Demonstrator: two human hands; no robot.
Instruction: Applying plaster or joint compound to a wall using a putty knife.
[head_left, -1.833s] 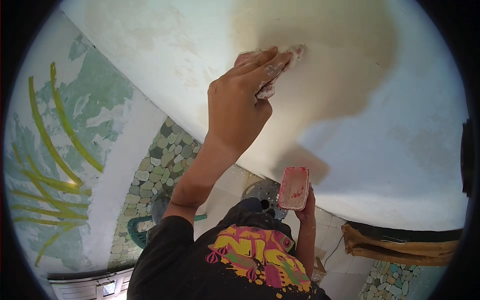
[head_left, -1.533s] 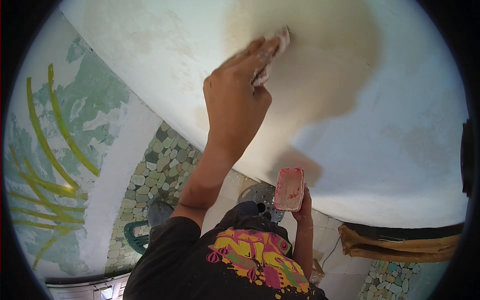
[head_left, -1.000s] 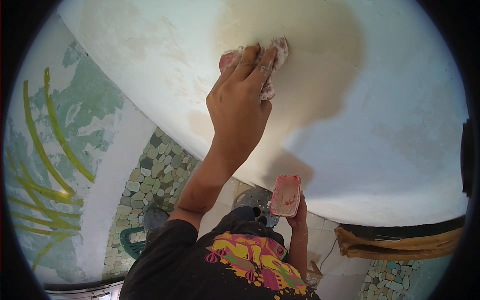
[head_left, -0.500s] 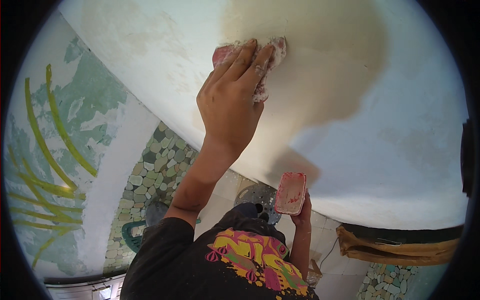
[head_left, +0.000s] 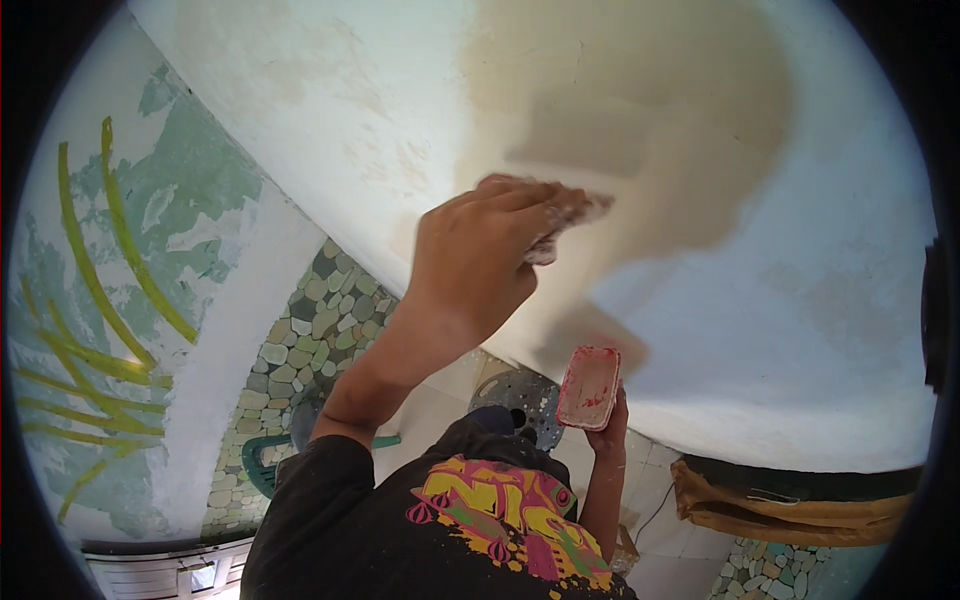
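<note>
My left hand (head_left: pixel 475 265) is closed round a crumpled pinkish-red rag (head_left: pixel 545 247) smeared with white paste. It is in front of the pale wall (head_left: pixel 400 130), beside a large damp-looking beige patch (head_left: pixel 690 170). A shadow on the wall just beyond the rag suggests that it stands off the surface. Lower and to the right, my right hand (head_left: pixel 608 432) grips a small rectangular red tub (head_left: pixel 588 388) from its side and underneath. The tub's inside is coated with whitish residue and red streaks. Most of the right-hand fingers are hidden behind the tub.
A green-and-white wall with painted yellow-green blades (head_left: pixel 130 270) stands at the left, above a pebble-stone strip (head_left: pixel 290 340). Below are a speckled round grey stool top (head_left: pixel 520 400), a green plastic chair (head_left: pixel 262 465) and a brown paper-covered ledge (head_left: pixel 790 505) at right.
My left hand has drawn back down toward me with the rag, coming away from the upper wall. The right hand keeps the tub in nearly the same place.
</note>
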